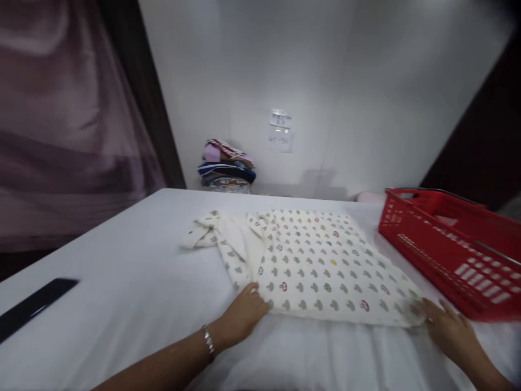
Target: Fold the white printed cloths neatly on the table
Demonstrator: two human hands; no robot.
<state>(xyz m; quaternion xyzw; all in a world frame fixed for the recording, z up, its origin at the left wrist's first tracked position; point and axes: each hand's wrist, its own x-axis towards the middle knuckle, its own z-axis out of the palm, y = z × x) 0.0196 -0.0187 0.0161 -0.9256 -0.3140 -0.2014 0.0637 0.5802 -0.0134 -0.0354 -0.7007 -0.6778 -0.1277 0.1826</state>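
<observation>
A white cloth (317, 260) printed with small grey and coloured mushroom shapes lies on the table, mostly flat on its right part. Its left part is bunched and folded over, with the plain inner side showing. My left hand (246, 312), with a bracelet at the wrist, pinches the near edge by the folded part. At the near right corner my right hand (448, 328) touches the fabric; its fingers are blurred, the thumb and index close on the corner.
A red plastic basket (439, 244) stands at the right, close to the cloth. On the left lies a dark phone-like object (35, 304). Folded clothes (228, 165) are piled at the far side by the wall. Paper labels (280, 130) hang on the wall. The table (134, 255) has a white covering.
</observation>
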